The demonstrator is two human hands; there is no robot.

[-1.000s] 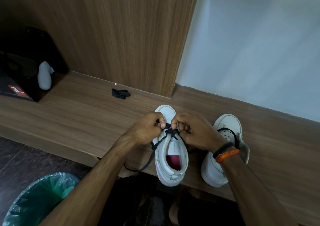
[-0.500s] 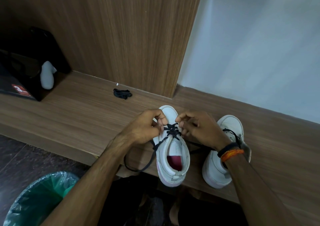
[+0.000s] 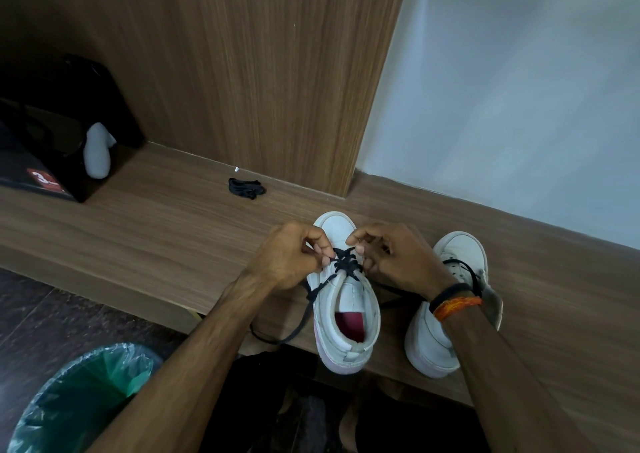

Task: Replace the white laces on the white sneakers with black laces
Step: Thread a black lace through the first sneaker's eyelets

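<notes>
The near sneaker [image 3: 346,317] stands upright on the wooden bench [image 3: 156,230], heel toward the bench's front edge and overhanging it slightly, toe toward the wood wall panel [image 3: 259,71]. Its red insole shows through the open collar. A black lace [image 3: 344,262] crosses in several rows over the forward eyelets of this sneaker.

The left hand [image 3: 289,256] sits against the left flank of the sneaker, fingers curled, thumb and forefinger pinching the lace at the left eyelet row. A loose run of the same lace leaves the left side of the sneaker, drops past the bench edge and loops below the left wrist.

The right hand [image 3: 398,258] sits against the right flank, fingers curled, fingertips pinching the lace at the right eyelet row. The two hands are close together over the sneaker's front, not touching each other. The right wrist carries a black band and an orange band [image 3: 457,305].

The second sneaker [image 3: 446,314] stands just right of the near sneaker, partly covered by the right forearm, a black lace [image 3: 462,266] lying across its top; how far it is threaded cannot be told.

A small black lace bundle [image 3: 246,187] lies on the bench beyond and left of the near sneaker, near the panel's foot. Further left stands a black box [image 3: 52,133] with a white object [image 3: 97,156] beside it. A green-lined bin [image 3: 83,400] stands on the floor below and left of the sneaker.
</notes>
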